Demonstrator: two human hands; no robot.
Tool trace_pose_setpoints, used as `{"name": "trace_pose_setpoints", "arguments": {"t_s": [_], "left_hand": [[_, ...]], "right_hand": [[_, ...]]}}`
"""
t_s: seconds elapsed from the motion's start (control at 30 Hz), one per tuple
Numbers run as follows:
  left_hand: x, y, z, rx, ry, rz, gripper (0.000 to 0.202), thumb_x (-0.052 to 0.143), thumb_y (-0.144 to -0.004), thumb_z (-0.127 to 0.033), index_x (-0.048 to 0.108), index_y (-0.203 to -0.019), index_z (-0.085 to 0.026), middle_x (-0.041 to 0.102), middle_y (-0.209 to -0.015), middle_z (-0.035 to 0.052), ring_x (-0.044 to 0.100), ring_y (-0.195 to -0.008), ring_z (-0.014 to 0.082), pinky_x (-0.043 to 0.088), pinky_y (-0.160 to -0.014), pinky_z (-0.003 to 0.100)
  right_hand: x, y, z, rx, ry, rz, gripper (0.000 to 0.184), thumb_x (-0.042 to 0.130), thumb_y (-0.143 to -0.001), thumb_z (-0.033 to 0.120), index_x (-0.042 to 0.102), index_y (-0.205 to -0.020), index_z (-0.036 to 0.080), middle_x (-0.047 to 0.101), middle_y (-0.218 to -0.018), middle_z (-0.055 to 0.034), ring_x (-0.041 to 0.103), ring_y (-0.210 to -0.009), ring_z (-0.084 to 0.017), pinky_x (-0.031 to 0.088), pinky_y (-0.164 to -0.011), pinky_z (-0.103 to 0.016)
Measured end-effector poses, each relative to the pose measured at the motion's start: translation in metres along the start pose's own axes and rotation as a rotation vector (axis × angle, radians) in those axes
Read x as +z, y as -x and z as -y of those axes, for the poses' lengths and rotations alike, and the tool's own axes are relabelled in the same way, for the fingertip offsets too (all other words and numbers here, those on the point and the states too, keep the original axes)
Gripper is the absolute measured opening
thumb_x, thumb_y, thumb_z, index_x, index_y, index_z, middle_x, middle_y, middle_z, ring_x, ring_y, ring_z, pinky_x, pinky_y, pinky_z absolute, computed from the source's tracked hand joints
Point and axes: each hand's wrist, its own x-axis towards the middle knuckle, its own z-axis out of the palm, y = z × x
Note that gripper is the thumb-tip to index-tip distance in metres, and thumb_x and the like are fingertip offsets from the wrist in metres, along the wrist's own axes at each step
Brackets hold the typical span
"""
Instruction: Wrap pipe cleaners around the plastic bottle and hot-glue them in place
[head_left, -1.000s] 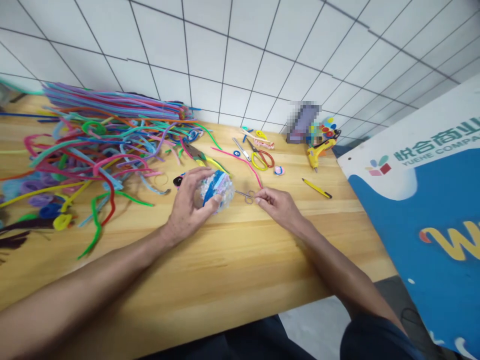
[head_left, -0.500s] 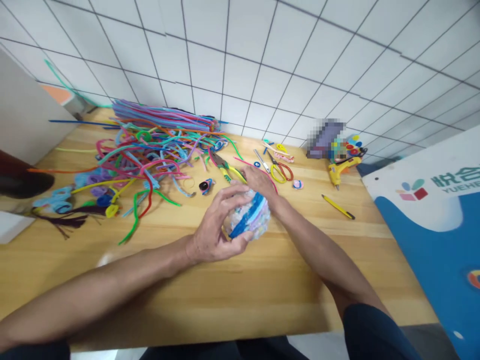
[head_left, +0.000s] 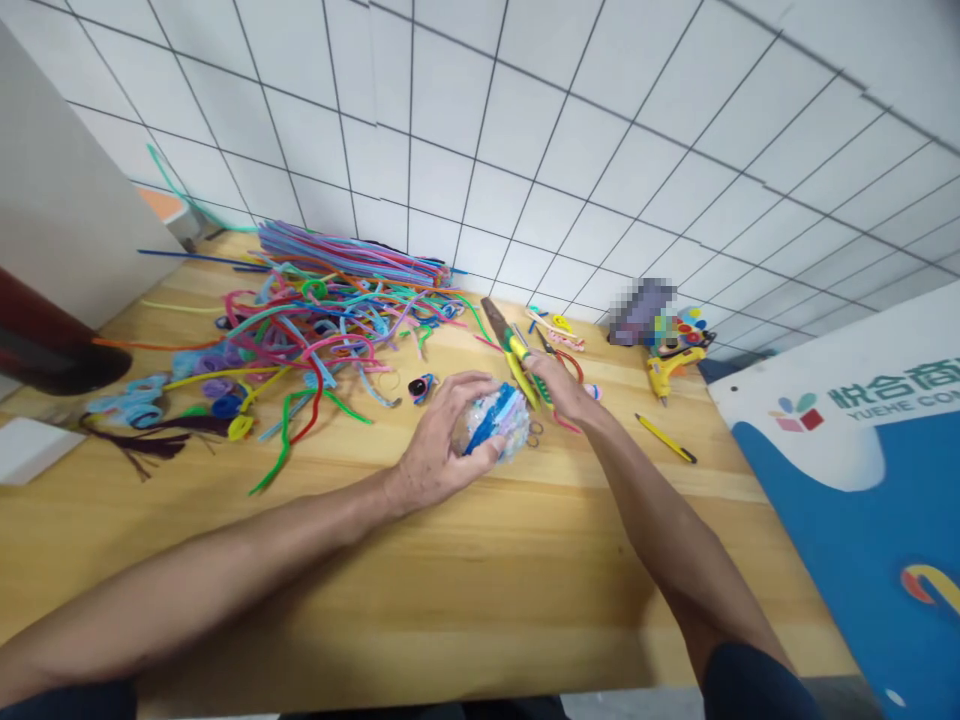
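My left hand [head_left: 442, 430] is curled around a roundish clear-and-white lumpy object [head_left: 510, 430] with blue and lilac fuzzy strips across it, just above the table. My right hand [head_left: 555, 388] grips a pair of pliers [head_left: 517, 350] by the yellow-and-green handles, jaws pointing away toward the wall. Scissors with red and yellow handles [head_left: 571, 362] lie partly hidden behind that hand. Small dark rings [head_left: 535, 433] are visible beside the round object. A little black, pink and blue fuzzy piece [head_left: 421, 388] sits beyond my left hand.
A tangle of coloured pipe cleaners [head_left: 300, 340] spreads over the left of the table, with a straight bundle [head_left: 352, 255] behind it along the tiled wall. To the right are a yellow glue gun [head_left: 667, 370] and a yellow craft knife [head_left: 666, 438]. A dark red cylinder [head_left: 52, 335] stands far left.
My right hand has taken hold of the pliers and turned them, drawing them to the right. The left hand keeps the round object, slightly lower. The camera view has shifted a little.
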Motion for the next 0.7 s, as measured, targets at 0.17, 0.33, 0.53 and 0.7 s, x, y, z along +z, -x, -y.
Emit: {"name": "trace_pose_setpoints", "arguments": {"t_s": [0.17, 0.33, 0.53, 0.7], "left_hand": [[0.005, 0.004, 0.014, -0.076, -0.049, 0.027, 0.044, 0.066, -0.095, -0.031, 0.056, -0.137, -0.024, 0.064, -0.137, 0.013, 0.062, -0.131, 0.029, 0.052, -0.112, 0.05], [0.008, 0.006, 0.023, -0.125, -0.103, 0.056, 0.04, 0.066, -0.096, -0.034, 0.057, -0.133, -0.023, 0.066, -0.133, 0.012, 0.064, -0.126, 0.0283, 0.054, -0.11, 0.049], [0.012, 0.008, 0.027, -0.096, -0.116, 0.031, 0.041, 0.066, -0.096, -0.032, 0.056, -0.134, -0.021, 0.064, -0.134, 0.0129, 0.063, -0.127, 0.0281, 0.053, -0.111, 0.048], [0.013, 0.01, 0.028, -0.088, -0.124, 0.034, 0.042, 0.066, -0.097, -0.032, 0.054, -0.136, -0.021, 0.063, -0.135, 0.0134, 0.061, -0.13, 0.0282, 0.052, -0.113, 0.048]], "right_hand": [[-0.022, 0.054, 0.008, 0.282, -0.686, 0.327, 0.038, 0.064, -0.082, 0.051, 0.071, -0.1, 0.018, 0.071, -0.081, -0.0054, 0.06, -0.059, -0.017, 0.052, -0.054, -0.03], [-0.031, 0.093, 0.019, 0.374, -0.612, 0.261, 0.034, 0.067, -0.077, 0.038, 0.074, -0.104, 0.018, 0.079, -0.099, -0.0097, 0.071, -0.076, -0.019, 0.046, -0.05, -0.022], [-0.034, 0.133, 0.011, 0.365, -0.287, 0.162, 0.035, 0.066, -0.086, 0.04, 0.075, -0.116, 0.024, 0.079, -0.119, -0.0104, 0.076, -0.107, -0.031, 0.066, -0.077, -0.042], [-0.015, 0.157, 0.002, 0.154, 0.177, -0.02, 0.051, 0.059, -0.096, 0.036, 0.061, -0.146, 0.027, 0.069, -0.145, -0.0132, 0.066, -0.136, -0.034, 0.055, -0.113, -0.057]]}}
